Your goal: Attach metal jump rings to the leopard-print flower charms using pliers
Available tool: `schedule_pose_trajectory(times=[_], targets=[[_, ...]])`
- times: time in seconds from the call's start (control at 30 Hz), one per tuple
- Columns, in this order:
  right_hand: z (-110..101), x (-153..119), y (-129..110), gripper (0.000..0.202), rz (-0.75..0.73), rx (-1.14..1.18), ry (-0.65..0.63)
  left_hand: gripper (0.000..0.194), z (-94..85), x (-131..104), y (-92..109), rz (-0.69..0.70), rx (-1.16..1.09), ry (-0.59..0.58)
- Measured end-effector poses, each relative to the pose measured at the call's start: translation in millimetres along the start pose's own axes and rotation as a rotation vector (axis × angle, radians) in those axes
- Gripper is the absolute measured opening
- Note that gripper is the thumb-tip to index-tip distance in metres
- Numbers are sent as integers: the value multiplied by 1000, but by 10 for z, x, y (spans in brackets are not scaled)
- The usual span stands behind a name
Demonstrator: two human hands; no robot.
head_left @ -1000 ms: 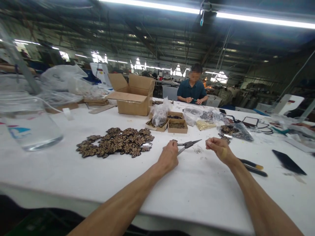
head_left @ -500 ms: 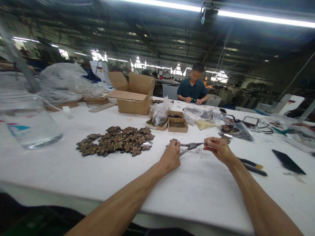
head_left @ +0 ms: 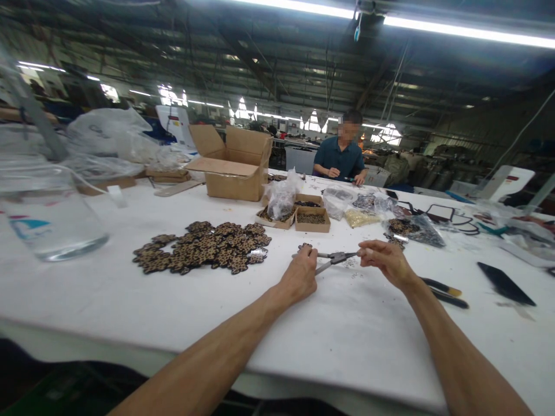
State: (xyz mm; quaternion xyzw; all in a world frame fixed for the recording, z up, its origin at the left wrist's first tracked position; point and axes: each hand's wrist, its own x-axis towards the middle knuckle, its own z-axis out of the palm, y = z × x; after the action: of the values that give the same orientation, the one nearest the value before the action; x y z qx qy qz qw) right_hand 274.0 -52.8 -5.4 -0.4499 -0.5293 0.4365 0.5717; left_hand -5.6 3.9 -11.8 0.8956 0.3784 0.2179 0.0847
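Observation:
My left hand [head_left: 300,271] is closed around the handles of a pair of pliers [head_left: 336,257], whose jaws point right. A small leopard-print piece [head_left: 306,247] shows at the top of that hand; whether the fingers hold it is unclear. At the tip of the jaws, my right hand [head_left: 384,261] has its thumb and fingers pinched together. Anything between them is too small to make out. Tiny metal bits [head_left: 356,271] lie scattered on the table under the jaws. Left of my hands spreads a pile of leopard-print, flower-shaped pieces [head_left: 203,247].
Small open boxes [head_left: 312,227] of little parts stand beyond my hands, beside a large cardboard box [head_left: 236,184]. Black-handled pliers [head_left: 446,292] and a dark phone-like slab [head_left: 505,283] lie right. A clear water jug [head_left: 56,225] stands left. Another person [head_left: 340,153] works across the table [head_left: 182,312].
The right hand's fingers have shifted slightly at the tip of the pliers. My left hand and the pliers stay nearly still. The person opposite has moved their hands apart.

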Motion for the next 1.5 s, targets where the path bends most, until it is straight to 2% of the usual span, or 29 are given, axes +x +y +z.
schedule_pose_trajectory(times=[0.23,0.4,0.57,0.77,0.93,1.13,1.4,1.5], targets=[[88,-32,-23,31,-123,-271,65,62,-16,-9,10,-17,6,-14],[54,-35,-25,35,-108,-265,76,65,-17,-10,4,-6,3,-1],[54,-58,-62,38,-119,-278,60,58,-17,1,7,-10,36,-6],[85,-94,-96,32,-166,-314,31,61,-36,-7,-2,-26,49,15],[87,-108,-109,30,-201,-347,17,64,-31,0,-19,12,71,40],[85,-98,-90,25,-185,-271,38,65,-4,0,-21,20,81,66],[108,-100,-103,27,-195,-253,58,60,-75,-27,97,-99,168,46],[119,-112,-117,28,-208,-286,57,54,-88,-34,132,-91,218,57]])
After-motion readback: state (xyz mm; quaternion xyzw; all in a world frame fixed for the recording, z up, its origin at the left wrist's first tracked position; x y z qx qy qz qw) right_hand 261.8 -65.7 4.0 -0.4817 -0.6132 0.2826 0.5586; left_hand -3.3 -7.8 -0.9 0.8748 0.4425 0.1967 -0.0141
